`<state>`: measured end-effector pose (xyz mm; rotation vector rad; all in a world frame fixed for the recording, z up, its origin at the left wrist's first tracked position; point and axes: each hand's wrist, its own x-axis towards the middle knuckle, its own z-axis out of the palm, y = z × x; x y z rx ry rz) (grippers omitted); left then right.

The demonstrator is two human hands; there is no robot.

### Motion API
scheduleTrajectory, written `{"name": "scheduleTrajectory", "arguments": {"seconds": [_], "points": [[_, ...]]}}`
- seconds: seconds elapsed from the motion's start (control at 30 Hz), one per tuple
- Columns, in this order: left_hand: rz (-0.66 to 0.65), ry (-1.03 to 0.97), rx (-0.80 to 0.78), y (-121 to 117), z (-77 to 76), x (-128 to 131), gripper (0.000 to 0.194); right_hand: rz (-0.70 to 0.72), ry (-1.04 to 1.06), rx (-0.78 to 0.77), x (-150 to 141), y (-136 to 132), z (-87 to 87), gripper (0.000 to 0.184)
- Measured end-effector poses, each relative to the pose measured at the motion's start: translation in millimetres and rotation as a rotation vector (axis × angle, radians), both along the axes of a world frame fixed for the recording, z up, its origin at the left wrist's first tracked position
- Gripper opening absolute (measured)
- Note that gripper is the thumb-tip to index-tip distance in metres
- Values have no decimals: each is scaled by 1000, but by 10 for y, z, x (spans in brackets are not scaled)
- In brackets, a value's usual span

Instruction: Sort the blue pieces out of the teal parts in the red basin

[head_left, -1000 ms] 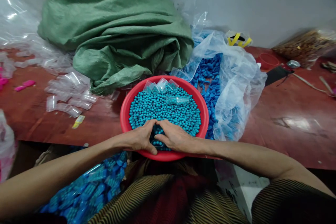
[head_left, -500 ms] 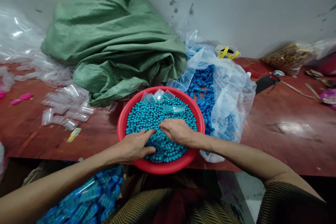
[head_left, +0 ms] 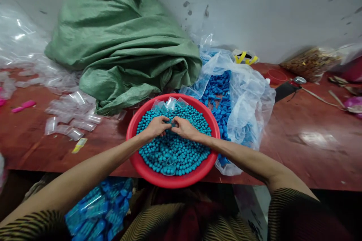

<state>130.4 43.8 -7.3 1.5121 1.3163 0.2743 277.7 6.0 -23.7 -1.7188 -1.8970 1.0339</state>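
Note:
Both hands meet over the red basin (head_left: 131, 131), which is full of small turquoise beads (head_left: 186, 158). My left hand (head_left: 157, 126) is curled, thumb and fingers pinching from the left. From the right, my right hand (head_left: 185, 128) closes its fingertips the same way. Between them is a small clear plastic container (head_left: 173, 124), mostly hidden by the fingers. More clear containers (head_left: 171, 104) rest on the beads at the basin's far rim. Nearer me, other clear containers (head_left: 169, 161) lie partly sunk in the beads.
A large green sack (head_left: 127, 34) stands behind the basin. Loose clear containers (head_left: 75, 115) lie to the left. On the right, a plastic bag (head_left: 249, 98) holds blue caps (head_left: 219, 90). Filled blue containers (head_left: 97, 211) are piled below the table's front edge (head_left: 283, 182).
Both hands have moved up and away from me, and their fingertips have come together. The clear container that lay on the beads near the far right no longer lies there.

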Motion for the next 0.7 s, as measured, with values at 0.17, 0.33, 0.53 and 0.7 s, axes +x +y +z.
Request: {"name": "scheduleTrajectory", "arguments": {"seconds": [0.17,0.33,0.53,0.7], "points": [[42,-137,-38,0,10,-54,35,-23,332,-329,-11,15,127,13],[-99,46,269,-27,-57,-175,27,142,-341,144,390,-20,443,22],[-271,87,141,-68,-176,-111,20,376,-798,41,411,-158,360,27],[-206,-88,126,-52,-163,-109,19,356,-705,104,405,-142,237,27]]}}
